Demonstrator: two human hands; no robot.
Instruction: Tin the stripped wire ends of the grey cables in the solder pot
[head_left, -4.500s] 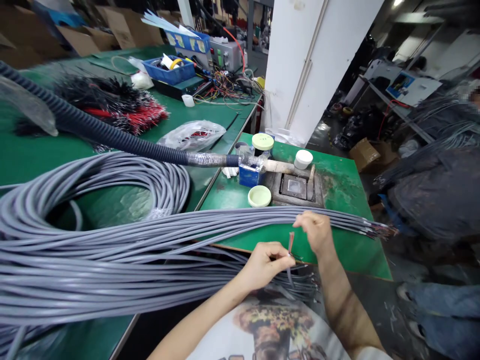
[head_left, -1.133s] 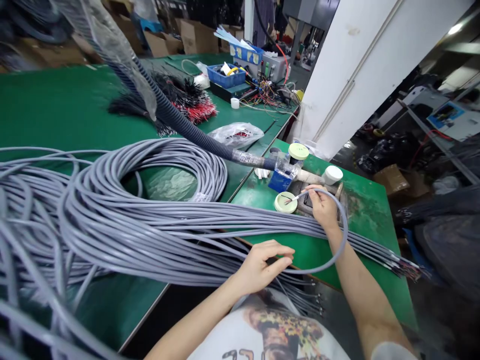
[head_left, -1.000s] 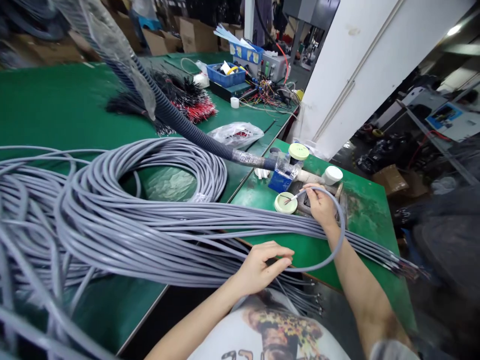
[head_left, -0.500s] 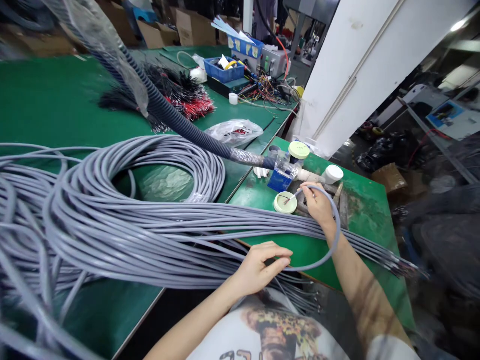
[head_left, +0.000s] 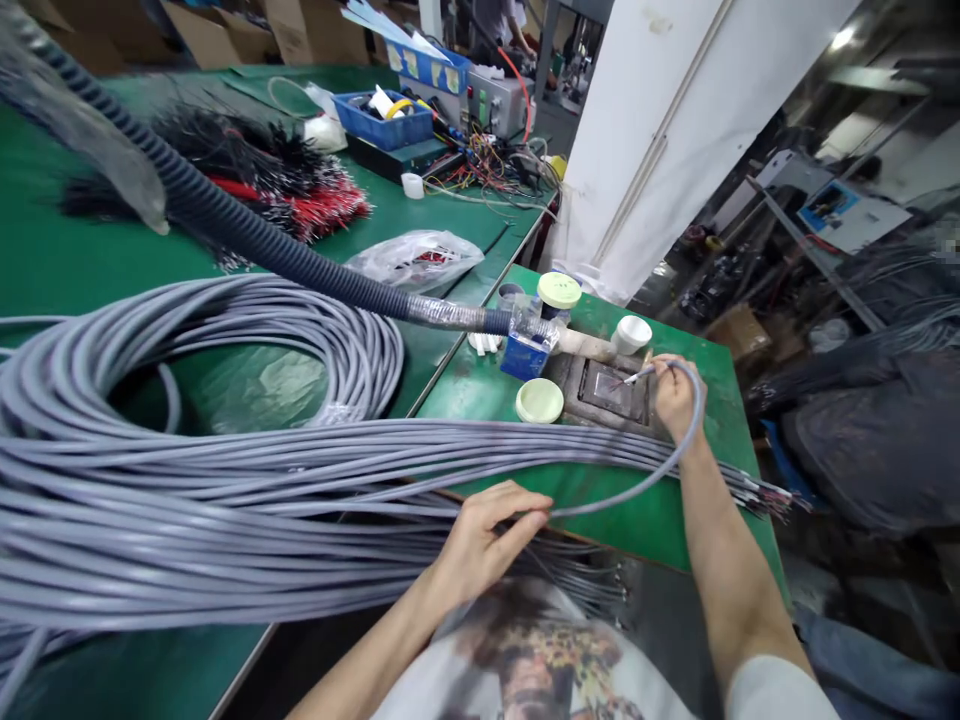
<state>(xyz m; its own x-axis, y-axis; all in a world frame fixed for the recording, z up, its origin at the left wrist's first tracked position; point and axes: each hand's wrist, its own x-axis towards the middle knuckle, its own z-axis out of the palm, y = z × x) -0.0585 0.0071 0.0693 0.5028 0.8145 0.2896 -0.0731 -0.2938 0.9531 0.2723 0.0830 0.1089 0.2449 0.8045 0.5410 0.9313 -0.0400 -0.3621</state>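
Observation:
My right hand point(head_left: 675, 395) is closed around a grey cable point(head_left: 637, 490) close to its stripped end. Thin wire tips from that end point down at the shiny surface of a square, dirty metal pot point(head_left: 574, 408), which looks like a solder pot. The cable curves from there down to my left hand point(head_left: 495, 530), whose thumb and fingertips pinch it near the table's front edge. Left of the pot sits a round pale-green tub point(head_left: 540, 401). Beneath the held cable runs a bundle of grey cables point(head_left: 450, 440), their stripped ends out to the right.
A large coil of grey cable point(head_left: 247, 300) lies on the green table point(head_left: 450, 385). A dark corrugated hose point(head_left: 300, 265) crosses above to the pot. Behind it are a blue box point(head_left: 523, 357), a white cup point(head_left: 631, 334), a plastic bag point(head_left: 416, 258) and black and red wires point(head_left: 322, 205).
My right hand has carried the cable's wire end from the pale-green tub rightward to over the pot. My left hand stays on the cable's lower part. The view has shifted right.

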